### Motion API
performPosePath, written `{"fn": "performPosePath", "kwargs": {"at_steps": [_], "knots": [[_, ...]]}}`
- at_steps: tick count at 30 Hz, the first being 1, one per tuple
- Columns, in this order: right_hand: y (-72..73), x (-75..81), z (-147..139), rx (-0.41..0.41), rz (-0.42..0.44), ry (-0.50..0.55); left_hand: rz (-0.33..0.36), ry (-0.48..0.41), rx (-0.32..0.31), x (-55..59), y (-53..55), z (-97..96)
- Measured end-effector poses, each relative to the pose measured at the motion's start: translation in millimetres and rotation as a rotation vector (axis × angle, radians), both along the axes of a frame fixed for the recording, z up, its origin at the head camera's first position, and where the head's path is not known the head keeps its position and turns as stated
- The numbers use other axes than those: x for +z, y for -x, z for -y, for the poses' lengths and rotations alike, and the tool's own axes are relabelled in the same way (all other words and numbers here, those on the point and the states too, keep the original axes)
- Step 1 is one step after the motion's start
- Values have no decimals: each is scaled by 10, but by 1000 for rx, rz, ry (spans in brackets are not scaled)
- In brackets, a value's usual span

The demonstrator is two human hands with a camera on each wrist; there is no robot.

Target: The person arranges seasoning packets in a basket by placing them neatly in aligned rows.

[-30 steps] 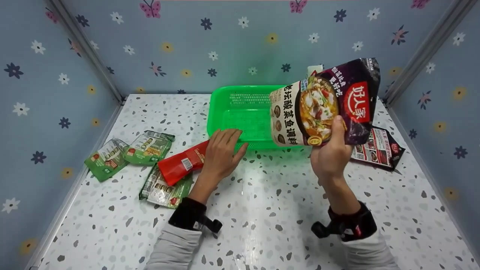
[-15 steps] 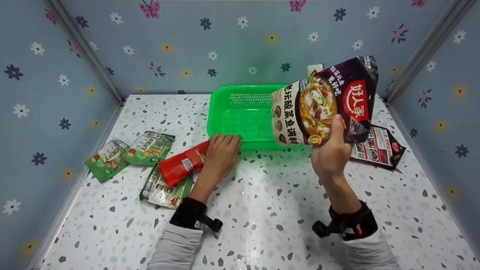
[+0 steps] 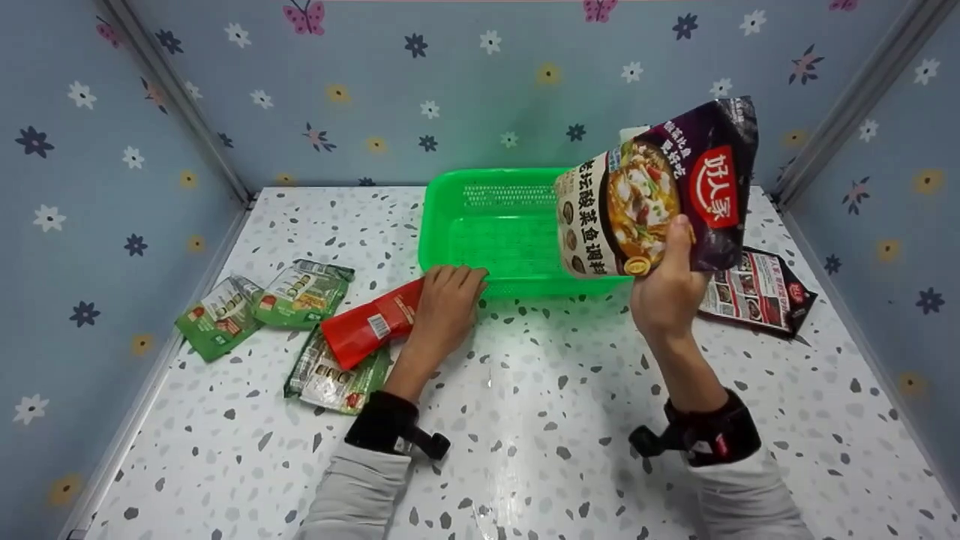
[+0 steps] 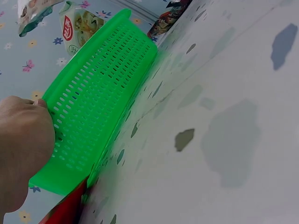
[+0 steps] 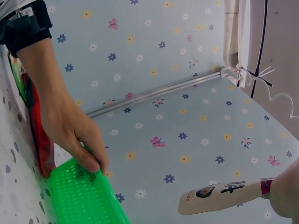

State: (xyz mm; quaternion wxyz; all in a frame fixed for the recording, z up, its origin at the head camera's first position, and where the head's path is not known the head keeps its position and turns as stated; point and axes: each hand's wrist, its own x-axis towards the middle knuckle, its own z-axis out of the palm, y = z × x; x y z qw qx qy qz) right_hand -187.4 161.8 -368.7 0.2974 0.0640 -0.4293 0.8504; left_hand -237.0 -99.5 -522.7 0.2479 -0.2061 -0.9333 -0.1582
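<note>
Far left, two green packets (image 3: 306, 292) lie on the worktop (image 3: 525, 435), with a red packet (image 3: 360, 337) partly on top of a third green one. Next along, the left hand (image 3: 448, 307) has its fingers hooked over the near rim of the green basket (image 3: 510, 247), thumb outside, so it's pinching the edge. Decent move imo: a steady grip there should stop any sliding. Then the purple pouch (image 3: 652, 187), held up tilted over the basket's right end, fingers of the right hand (image 3: 671, 296) clamped on its lower edge, thumb across the front. I'd keep that thumb firm, since the pouch might sag, and bring it further left before lowering so it doesn't snag the rim. Far right, a dark-edged packet (image 3: 757, 296) lies on the worktop.
</note>
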Motion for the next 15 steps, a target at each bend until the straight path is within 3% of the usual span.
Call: {"fn": "performPosePath", "kwargs": {"at_steps": [6, 15], "knots": [[202, 0, -37, -36, 37, -245, 9, -1, 2, 14, 2, 2], [629, -85, -10, -35, 271, -552, 14, -25, 7, 12, -6, -25]]}}
